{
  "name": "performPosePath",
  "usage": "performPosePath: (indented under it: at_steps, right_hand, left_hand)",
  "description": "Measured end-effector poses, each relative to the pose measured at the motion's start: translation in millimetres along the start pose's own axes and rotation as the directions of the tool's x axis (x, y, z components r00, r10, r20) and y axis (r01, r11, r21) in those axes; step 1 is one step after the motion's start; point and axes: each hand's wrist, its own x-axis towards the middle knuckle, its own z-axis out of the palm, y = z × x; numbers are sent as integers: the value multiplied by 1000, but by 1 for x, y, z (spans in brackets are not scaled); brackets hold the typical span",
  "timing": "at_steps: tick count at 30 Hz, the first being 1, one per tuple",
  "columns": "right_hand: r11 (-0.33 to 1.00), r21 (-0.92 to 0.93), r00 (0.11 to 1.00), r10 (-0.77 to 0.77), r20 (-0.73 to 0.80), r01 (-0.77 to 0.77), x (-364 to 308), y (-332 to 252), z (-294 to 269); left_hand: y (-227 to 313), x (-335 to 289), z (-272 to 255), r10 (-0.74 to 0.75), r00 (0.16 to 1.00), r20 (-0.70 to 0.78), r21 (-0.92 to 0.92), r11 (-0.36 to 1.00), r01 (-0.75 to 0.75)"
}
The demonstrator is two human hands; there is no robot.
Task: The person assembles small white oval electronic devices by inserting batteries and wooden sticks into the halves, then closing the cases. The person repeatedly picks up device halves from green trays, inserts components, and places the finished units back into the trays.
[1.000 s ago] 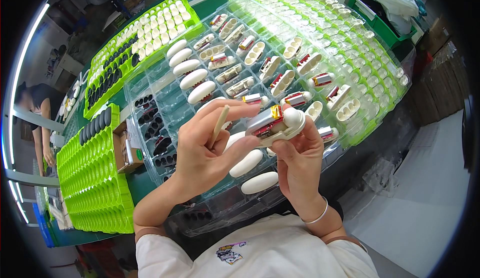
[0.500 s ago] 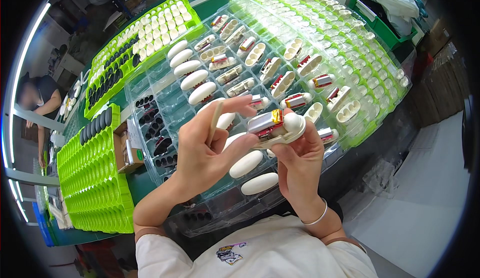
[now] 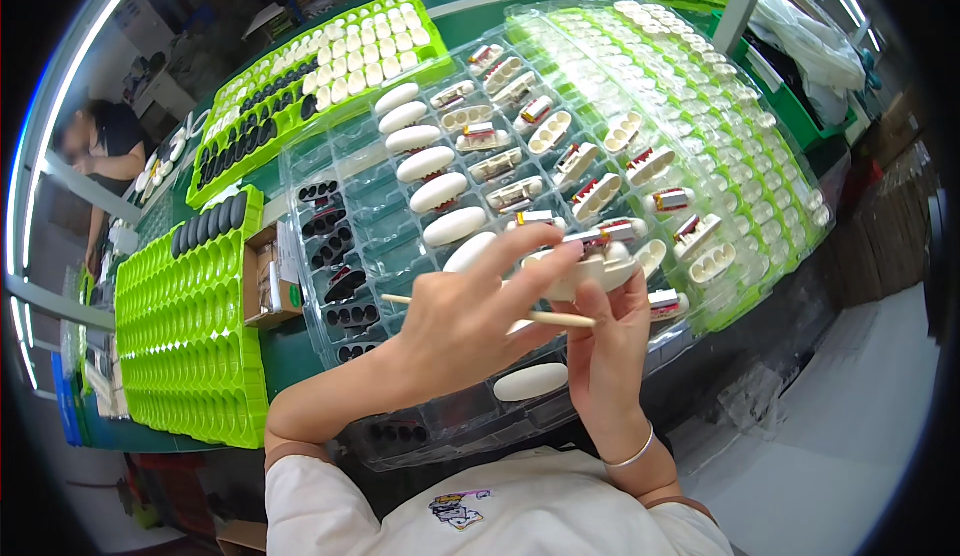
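Observation:
My right hand (image 3: 612, 348) holds a white oval shell (image 3: 598, 266) with a red and silver part set in it, above the clear blister tray (image 3: 345, 171). My left hand (image 3: 462, 328) grips a thin wooden stick (image 3: 560, 319) that lies across both palms, and its fingertips rest on the shell. A loose white oval cover (image 3: 531, 382) lies on the tray just below my hands. More white covers (image 3: 425, 164) stand in a column in the tray's pockets, with open white shells and red-silver parts (image 3: 583, 161) to their right.
Green pocketed trays (image 3: 190, 336) lie at the left; one at the back (image 3: 330, 61) holds white and black pieces. Black parts (image 3: 335, 256) fill the clear tray's left column. A small cardboard box (image 3: 268, 278) sits between trays. Another person (image 3: 105, 146) works at far left.
The stick has swung from pointing up in my left hand to lying flat across both palms. My left fingers have closed onto the shell.

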Motion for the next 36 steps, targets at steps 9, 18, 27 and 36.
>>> performPosePath:
  at_steps: [9,18,27,36]
  right_hand:
    - [993,-14,990,116,79,-115,-1,-4,-2]
    - [973,-110,943,223,248,-202,-10,-3,-24]
    - [969,-53,940,248,236,-242,-7,2,-23]
    - [978,-75,946,209,247,-196,-9,6,-25]
  left_hand:
    - [-72,37,-14,-301,953,25,70,952,299]
    - [-266,95,2,-647,763,13,296,731,615]
    - [-262,83,19,-476,859,-188,419,752,508]
    - [-246,89,32,-543,824,159,510,760,402]
